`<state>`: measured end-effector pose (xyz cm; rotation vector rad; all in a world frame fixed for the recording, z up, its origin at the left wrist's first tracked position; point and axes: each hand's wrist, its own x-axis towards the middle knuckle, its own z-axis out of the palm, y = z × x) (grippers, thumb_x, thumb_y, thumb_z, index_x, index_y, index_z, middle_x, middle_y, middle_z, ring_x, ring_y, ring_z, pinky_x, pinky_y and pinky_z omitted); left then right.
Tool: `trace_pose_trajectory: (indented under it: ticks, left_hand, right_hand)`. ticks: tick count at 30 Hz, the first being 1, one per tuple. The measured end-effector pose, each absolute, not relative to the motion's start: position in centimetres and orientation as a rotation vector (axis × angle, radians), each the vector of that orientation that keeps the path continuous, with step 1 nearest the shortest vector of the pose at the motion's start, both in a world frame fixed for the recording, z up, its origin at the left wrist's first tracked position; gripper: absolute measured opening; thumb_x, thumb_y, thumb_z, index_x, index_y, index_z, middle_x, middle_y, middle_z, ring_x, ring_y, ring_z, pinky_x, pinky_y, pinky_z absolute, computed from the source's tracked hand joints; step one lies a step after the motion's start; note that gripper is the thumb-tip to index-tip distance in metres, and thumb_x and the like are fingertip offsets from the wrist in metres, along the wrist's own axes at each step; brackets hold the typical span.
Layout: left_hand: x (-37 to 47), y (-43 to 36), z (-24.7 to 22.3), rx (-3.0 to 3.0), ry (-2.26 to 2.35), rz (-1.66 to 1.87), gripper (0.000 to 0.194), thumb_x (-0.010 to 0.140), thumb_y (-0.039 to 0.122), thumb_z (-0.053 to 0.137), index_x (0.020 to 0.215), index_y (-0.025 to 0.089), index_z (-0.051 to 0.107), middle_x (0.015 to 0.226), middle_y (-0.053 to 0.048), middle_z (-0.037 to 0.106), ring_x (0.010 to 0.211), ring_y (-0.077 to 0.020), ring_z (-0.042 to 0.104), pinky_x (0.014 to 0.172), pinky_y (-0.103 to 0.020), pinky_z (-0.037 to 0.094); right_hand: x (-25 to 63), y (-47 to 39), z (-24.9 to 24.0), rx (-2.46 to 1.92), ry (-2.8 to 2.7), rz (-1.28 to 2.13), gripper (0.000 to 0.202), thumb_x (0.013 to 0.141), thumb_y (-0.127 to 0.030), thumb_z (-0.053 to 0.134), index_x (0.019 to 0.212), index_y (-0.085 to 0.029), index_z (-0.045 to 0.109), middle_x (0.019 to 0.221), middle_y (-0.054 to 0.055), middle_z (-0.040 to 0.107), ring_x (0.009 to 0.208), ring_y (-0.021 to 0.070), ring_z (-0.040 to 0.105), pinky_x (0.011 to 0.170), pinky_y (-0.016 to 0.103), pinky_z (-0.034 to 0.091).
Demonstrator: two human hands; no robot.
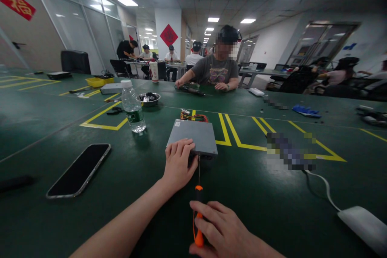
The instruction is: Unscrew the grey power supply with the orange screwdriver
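Note:
A grey metal box with colored cables, which looks like a computer power supply (193, 131), lies flat on the green table in front of me. My left hand (179, 163) grips its near left corner, fingers on the top and thumb at the near side. In my right hand (219, 225) is a screwdriver (198, 217) with an orange and black handle, held between fingers and thumb. Its shaft points away from me and its tip meets the near side of the box; the exact contact point is too small to make out. Bundled wires (195, 117) come out at the far side.
Left of the box stand a water bottle (133, 109) and a metal bowl (149, 99) of dark parts. A phone (80, 171) lies nearer me. To the right are a white device with a cable (363, 225) and blue gloves (306, 111). A person (216, 66) sits opposite.

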<state>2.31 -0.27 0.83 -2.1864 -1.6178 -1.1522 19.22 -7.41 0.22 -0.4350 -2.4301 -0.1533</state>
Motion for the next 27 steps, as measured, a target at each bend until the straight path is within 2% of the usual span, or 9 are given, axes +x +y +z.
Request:
trace_pose_trajectory:
  ticks: [4, 10, 16, 23, 27]
  left_hand:
    - [2.3, -0.3, 0.9, -2.185, -1.615, -1.143, 0.024, 0.081, 0.027, 0.051, 0.104, 0.023, 0.050, 0.117, -0.005, 0.057, 0.113, -0.0220, 0.046, 0.093, -0.040, 0.029]
    - [2.3, -0.2, 0.8, -2.186, -1.619, -1.152, 0.024, 0.081, 0.027, 0.051, 0.105, 0.023, 0.050, 0.118, -0.005, 0.056, 0.113, -0.0225, 0.046, 0.093, -0.041, 0.029]
    - [2.3, -0.2, 0.8, -2.192, -1.621, -1.150, 0.023, 0.082, 0.027, 0.050, 0.105, 0.023, 0.050, 0.118, -0.006, 0.056, 0.113, -0.0229, 0.046, 0.093, -0.041, 0.028]
    - [2.3, -0.3, 0.9, -2.190, -1.612, -1.139, 0.023, 0.082, 0.027, 0.049, 0.105, 0.023, 0.049, 0.118, -0.006, 0.056, 0.113, -0.0227, 0.046, 0.092, -0.041, 0.028]
    - [2.3, -0.3, 0.9, -2.193, -1.620, -1.128, 0.024, 0.082, 0.027, 0.050, 0.105, 0.023, 0.049, 0.118, -0.006, 0.056, 0.113, -0.0226, 0.046, 0.092, -0.041, 0.028]
  right_hand:
    - [19.2, -7.5, 0.6, -0.454, -2.510, -0.178, 0.030, 0.093, -0.037, 0.038, 0.105, -0.017, 0.056, 0.103, 0.012, 0.065, 0.085, 0.0167, 0.064, 0.071, 0.029, 0.051]
    - [19.8, -7.6, 0.4, -0.401, -2.426, -0.179, 0.024, 0.091, -0.032, 0.045, 0.093, -0.012, 0.058, 0.100, 0.014, 0.066, 0.079, 0.0147, 0.065, 0.075, 0.028, 0.050]
    - [19.6, -7.8, 1.4, -0.477, -2.535, -0.157, 0.031, 0.093, -0.038, 0.039, 0.108, -0.016, 0.056, 0.105, 0.013, 0.065, 0.092, 0.0168, 0.062, 0.075, 0.026, 0.051]
    - [19.7, -8.1, 0.7, -0.471, -2.430, -0.171, 0.021, 0.088, -0.033, 0.050, 0.091, -0.015, 0.060, 0.101, 0.013, 0.066, 0.083, 0.0154, 0.064, 0.075, 0.027, 0.050]
    - [19.5, -8.0, 1.1, -0.520, -2.516, -0.144, 0.027, 0.087, -0.039, 0.051, 0.100, -0.016, 0.058, 0.106, 0.013, 0.064, 0.093, 0.0172, 0.062, 0.078, 0.027, 0.050]
